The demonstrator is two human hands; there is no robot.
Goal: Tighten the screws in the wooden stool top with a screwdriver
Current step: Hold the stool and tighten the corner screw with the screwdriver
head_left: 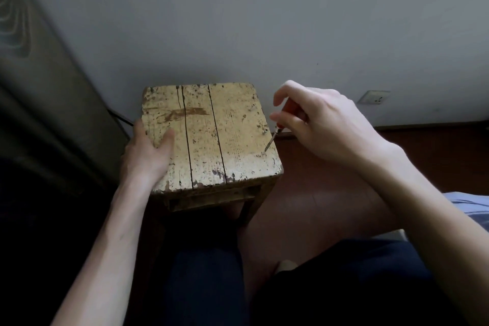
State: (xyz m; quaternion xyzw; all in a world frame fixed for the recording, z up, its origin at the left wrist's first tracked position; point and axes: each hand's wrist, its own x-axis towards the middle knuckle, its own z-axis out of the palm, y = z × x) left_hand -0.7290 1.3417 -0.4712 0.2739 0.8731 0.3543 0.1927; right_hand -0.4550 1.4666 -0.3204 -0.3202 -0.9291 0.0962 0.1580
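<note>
A worn wooden stool point(209, 137) with a cracked, yellow-painted plank top stands against the wall. My left hand point(148, 151) grips its left edge, thumb lying on the top. My right hand point(320, 124) holds a small red-handled screwdriver point(275, 135) in its fingertips. The thin shaft slants down to the left, and its tip touches the top near the right edge, at a small dark spot point(264, 151). Two more screw holes point(264, 132) show along that right edge, farther back.
A pale wall with a socket point(373, 97) rises behind the stool. A dark panel point(39, 114) and a cable run down the left side. Red-brown floor point(312, 193) lies to the right. My knees in dark trousers point(238, 286) fill the foreground; a blue cloth point(471, 206) is at far right.
</note>
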